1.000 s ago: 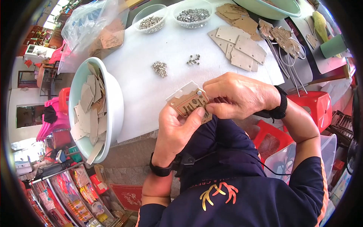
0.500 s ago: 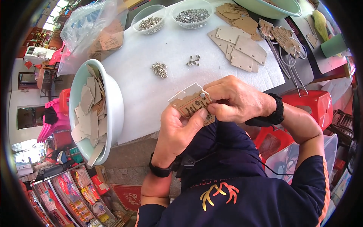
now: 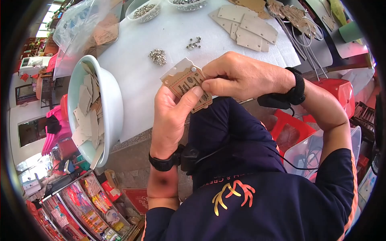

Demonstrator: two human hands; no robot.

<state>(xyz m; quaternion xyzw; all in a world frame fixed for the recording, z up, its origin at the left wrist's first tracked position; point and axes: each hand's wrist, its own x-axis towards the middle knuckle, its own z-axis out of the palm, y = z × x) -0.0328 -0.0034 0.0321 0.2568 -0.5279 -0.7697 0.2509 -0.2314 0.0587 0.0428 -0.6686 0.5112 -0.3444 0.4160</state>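
My left hand (image 3: 171, 114) holds a brown printed cardboard card (image 3: 187, 85) between thumb and fingers, over the table's near edge. Behind it, a pale grey card (image 3: 179, 67) with a cut-out edge sticks out at the top. A small round silver stud (image 3: 193, 69) sits at the card's upper right corner. My right hand (image 3: 237, 76) is closed in a pinch at the card's right edge, just below the stud. What lies between those fingertips is hidden. Beyond the cards are a pile of small silver rings (image 3: 157, 57) and a smaller pile of metal studs (image 3: 194, 43).
A pale blue basin (image 3: 114, 108) of grey cards stands at the left. Tubs of metal fittings (image 3: 144, 11) sit at the far side. Loose grey cards (image 3: 251, 32) and corded brown cards (image 3: 295, 18) lie far right. Red stools (image 3: 331, 94) stand right of the table.
The whole view has shifted, so the table things appear higher and further left. Both hands have come up slightly with the card, which is tilted to show more of the grey card behind.
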